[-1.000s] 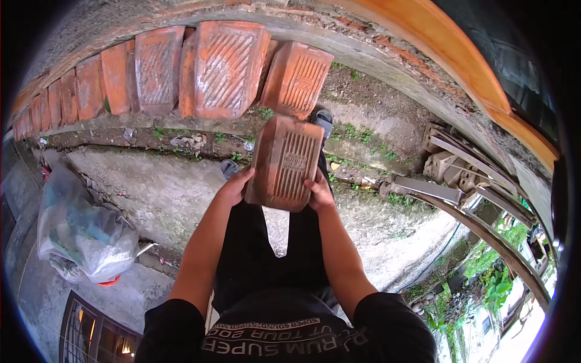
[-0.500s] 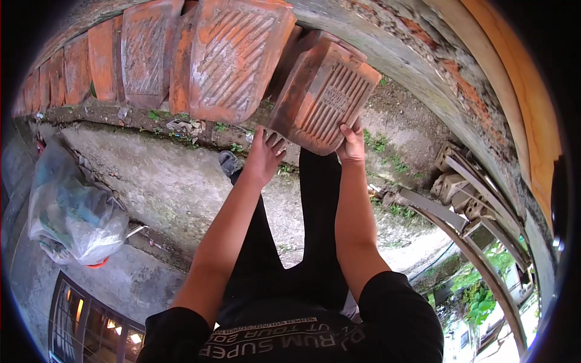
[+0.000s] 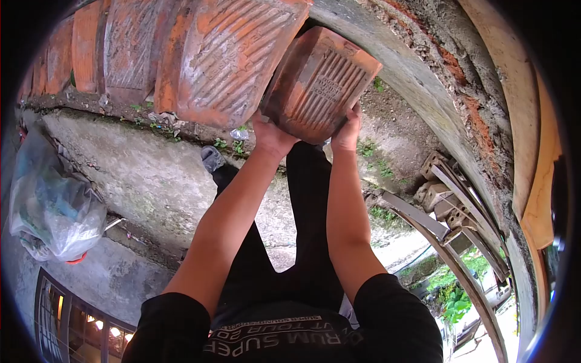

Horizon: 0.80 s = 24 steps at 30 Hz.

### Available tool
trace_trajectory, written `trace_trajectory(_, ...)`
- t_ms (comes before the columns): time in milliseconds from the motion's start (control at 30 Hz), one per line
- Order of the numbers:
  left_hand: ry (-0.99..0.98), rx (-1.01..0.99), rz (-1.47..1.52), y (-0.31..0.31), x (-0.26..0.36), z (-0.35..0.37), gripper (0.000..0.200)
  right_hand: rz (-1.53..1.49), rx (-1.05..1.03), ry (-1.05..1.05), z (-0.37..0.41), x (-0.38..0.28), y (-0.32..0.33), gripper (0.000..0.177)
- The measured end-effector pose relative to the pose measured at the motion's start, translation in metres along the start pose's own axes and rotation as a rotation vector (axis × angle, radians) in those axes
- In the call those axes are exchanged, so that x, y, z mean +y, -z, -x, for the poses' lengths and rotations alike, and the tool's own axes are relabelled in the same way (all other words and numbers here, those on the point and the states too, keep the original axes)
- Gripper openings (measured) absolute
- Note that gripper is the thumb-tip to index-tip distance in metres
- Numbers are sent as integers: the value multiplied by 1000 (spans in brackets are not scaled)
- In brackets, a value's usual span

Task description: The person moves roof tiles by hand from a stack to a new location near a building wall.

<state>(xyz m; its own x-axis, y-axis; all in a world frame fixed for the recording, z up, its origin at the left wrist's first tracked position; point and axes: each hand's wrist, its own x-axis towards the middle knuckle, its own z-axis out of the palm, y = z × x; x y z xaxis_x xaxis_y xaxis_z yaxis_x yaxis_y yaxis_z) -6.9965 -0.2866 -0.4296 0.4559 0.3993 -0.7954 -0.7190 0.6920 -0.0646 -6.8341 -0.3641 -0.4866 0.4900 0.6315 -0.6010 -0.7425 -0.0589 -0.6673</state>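
Observation:
A ribbed clay roof tile (image 3: 327, 89) with a stamped patch sits tilted at the top centre, at the right end of a row of tiles. My right hand (image 3: 347, 128) is closed on its lower right edge. At the tile's lower left corner, my left hand (image 3: 273, 137) presses up against it, its fingers mostly hidden behind the edge. Directly left stands a larger clay tile (image 3: 233, 60) with slanted ridges and pale stains, close to my left hand. Whether more tiles are stacked beneath the one I hold cannot be seen.
More upright clay tiles (image 3: 130, 51) line the wall to the left. A clear plastic bag (image 3: 57, 206) hangs at the left, above a barred window (image 3: 78, 320). Hollow bricks (image 3: 439, 199) and planks lie at right. Small weeds (image 3: 382, 168) grow along the concrete ledge (image 3: 139, 151).
My left hand has moved from beside the tile onto its lower left corner. The tile now lies closer in against the row, and the view has shifted slightly.

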Motion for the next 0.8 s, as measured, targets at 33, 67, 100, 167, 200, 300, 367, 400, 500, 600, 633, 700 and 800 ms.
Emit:
trace_trajectory(33, -42, 0, 3, 2, 1, -3, 77, 32, -23, 48, -6, 7, 3, 90)
trace_trajectory(67, -84, 0, 6, 4, 2, -8, 77, 50, 27, -9, -4, 8, -2, 86)
trace_trajectory(100, -81, 0, 13, 8, 1, -9, 77, 57, 29, -8, -7, 13, 1, 86)
trace_trajectory(167, -122, -11, 64, 14, -2, -9, 75, -59, 81, -167, -13, 21, 1, 78)
trace_trajectory(200, -120, -5, 71, 15, -4, -9, 75, -37, 94, -158, -12, 22, 1, 72)
trace_trajectory(300, -165, 20, 84, 11, -4, -22, 75, -53, 13, -100, -33, 11, -6, 73)
trace_trajectory(367, -174, 13, 86, 14, -4, -25, 76, -30, 41, -125, -34, 8, -11, 71)
trace_trajectory(400, -167, 17, 92, 18, -7, -22, 76, -32, 95, -146, -30, 5, -12, 70)
trace_trajectory(500, -165, -99, 63, 19, 2, -17, 78, -16, 78, -67, -34, 2, -14, 70)
trace_trajectory(600, -163, 386, -89, 27, 16, 20, 81, 69, 264, -8, 2, 8, 7, 72)
trace_trajectory(633, -141, 513, -144, 35, 27, 41, 79, 128, 482, -14, 11, 8, 11, 72)
trace_trajectory(700, -106, 488, -268, 59, 54, 87, 71, 203, 562, -48, 43, 2, 32, 68)
trace_trajectory(800, -211, 415, -562, 111, 113, 181, 49, 624, 496, -137, 102, 0, 76, 61)
